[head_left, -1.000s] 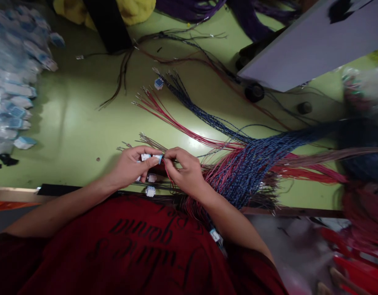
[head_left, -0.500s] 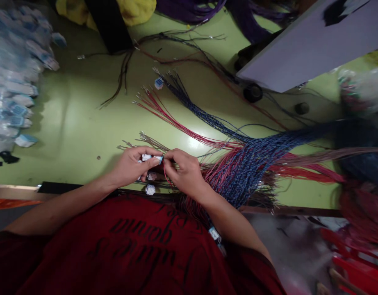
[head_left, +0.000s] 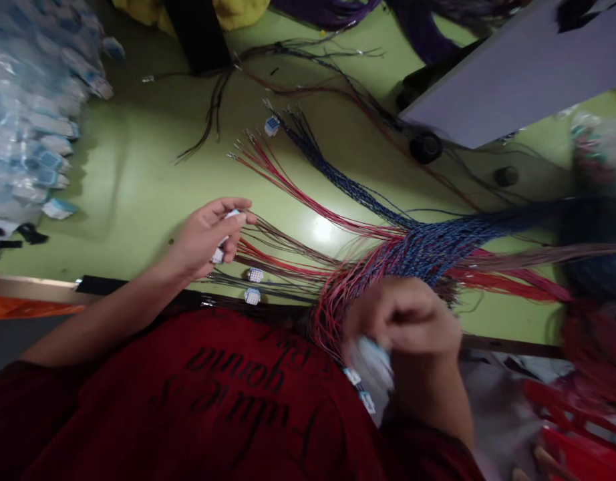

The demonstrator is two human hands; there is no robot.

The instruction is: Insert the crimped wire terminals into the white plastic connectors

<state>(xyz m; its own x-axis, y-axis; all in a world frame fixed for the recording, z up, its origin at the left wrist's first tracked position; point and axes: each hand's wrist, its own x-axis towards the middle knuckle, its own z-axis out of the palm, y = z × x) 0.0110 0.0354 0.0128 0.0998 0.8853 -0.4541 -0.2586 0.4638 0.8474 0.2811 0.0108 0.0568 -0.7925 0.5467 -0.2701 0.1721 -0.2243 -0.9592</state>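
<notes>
The left hand [head_left: 210, 230] pinches a small white block [head_left: 232, 214] between thumb and finger, and a second white block [head_left: 218, 255] is tucked lower in its fingers. The right hand [head_left: 408, 317] is a blur — its fingers look bent, with a white-and-blue block [head_left: 373, 361] right by them, but I can't tell if they grip it. Two blocks by the red shirt [head_left: 352, 376] may be done. A lot looks left: blue wires [head_left: 338, 175], red wires [head_left: 343, 222] and brown wires [head_left: 298, 245] lie on the green table [head_left: 137, 200] with loose ends — and a big heap of blocks [head_left: 47, 123] sits at the left.
</notes>
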